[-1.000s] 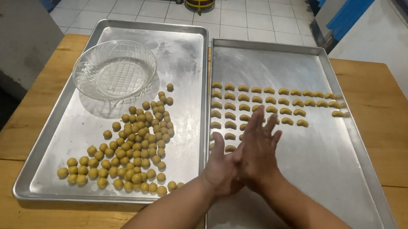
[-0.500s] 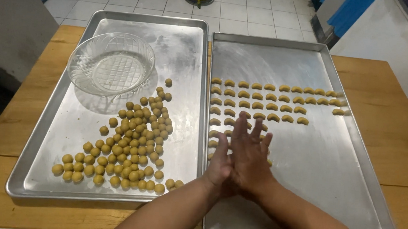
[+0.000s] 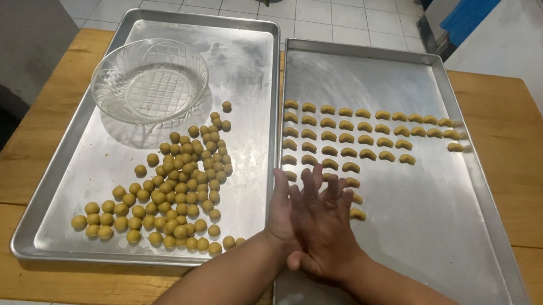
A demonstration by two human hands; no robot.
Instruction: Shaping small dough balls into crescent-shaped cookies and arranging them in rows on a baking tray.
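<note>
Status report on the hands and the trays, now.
Left hand and right hand pressed palm to palm over right tray. Crescent pieces in rows there. Dough balls on left tray. Nothing blocking.

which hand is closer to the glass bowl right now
Left. The left hand sits under the right hand, palms pressed together over the right tray's near left edge. Both are well away from the glass bowl, which stands at the left tray's far end.

Pressed palms of right hand point(image 3: 324, 232) and left hand point(image 3: 282, 212) hide anything between.
</note>
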